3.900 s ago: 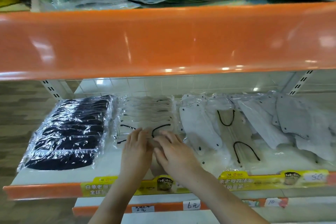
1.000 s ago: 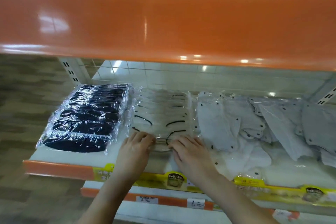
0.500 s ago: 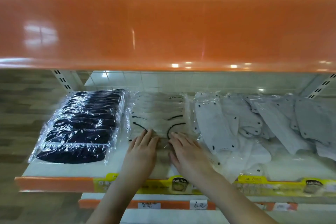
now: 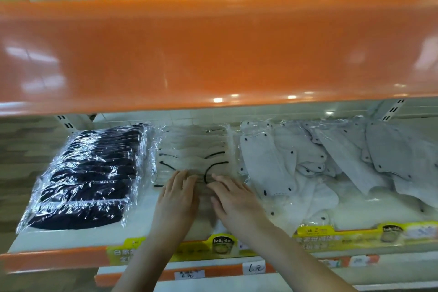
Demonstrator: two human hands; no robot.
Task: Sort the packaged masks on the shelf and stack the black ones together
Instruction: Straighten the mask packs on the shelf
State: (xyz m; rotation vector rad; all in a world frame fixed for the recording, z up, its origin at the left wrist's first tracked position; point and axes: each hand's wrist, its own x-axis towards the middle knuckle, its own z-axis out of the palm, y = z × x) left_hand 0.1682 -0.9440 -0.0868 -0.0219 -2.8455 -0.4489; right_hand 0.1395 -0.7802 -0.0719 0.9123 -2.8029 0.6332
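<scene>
Our fingers (image 4: 182, 179) lie straight and close together, flat on the middle stack of white masks (image 4: 193, 156); they curl round nothing and only press down on the clear wrapping. The left hand (image 4: 176, 199) rests on the near left part of that stack, and the right hand (image 4: 233, 199) rests on its near right part, the two hands just beside each other with a narrow strip of plastic between them. The right fingertips touch the wrapping next to a black ear loop (image 4: 213, 169) that shows through it.

The stack of black masks (image 4: 87, 178), which we are to gather, sits just to the left of the white stack, its packets overlapping in a tidy row that runs from the back of the shelf to its front. Its crinkled wrapping touches or nearly touches the white stack's left edge. Neither hand is on it.

To the right of the white stack lies a loose pile of grey masks (image 4: 331, 163), packets tilted and overlapping at different angles.

In front of the white stack, the shelf edge (image 4: 54, 259) is orange and carries a yellow label strip (image 4: 350, 236). Above the white stack hangs the orange front of the upper shelf (image 4: 213, 47).
</scene>
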